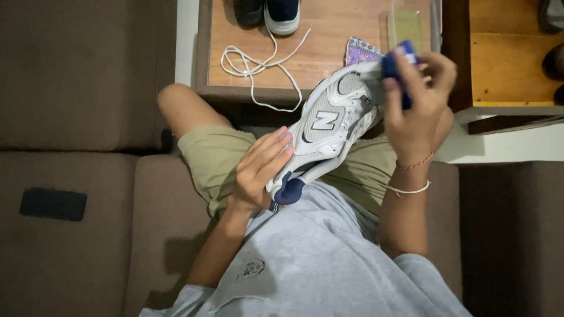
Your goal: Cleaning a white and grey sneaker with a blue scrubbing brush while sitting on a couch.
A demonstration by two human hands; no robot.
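Across the middle of the frame, a white-and-grey sneaker (329,126) lies tilted over my lap. My left hand (258,170) cups its heel, fingers pressed together along the side. My right hand (420,100), at upper right, pinches a blue cloth (399,64) against the toe. Higher up, a loose white lace (258,64) trails over the wooden table (335,35), near another shoe (282,14).

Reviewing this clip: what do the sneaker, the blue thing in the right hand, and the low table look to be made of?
Sneaker: grey mesh panels with smooth white overlays, likely synthetic leather; matte, dark blue padded heel lining. Blue thing, pinched by the right hand: soft and crumpled, probably cloth. Table: wood or wood veneer, with visible grain and a darker frame. The left hand grips the heel.
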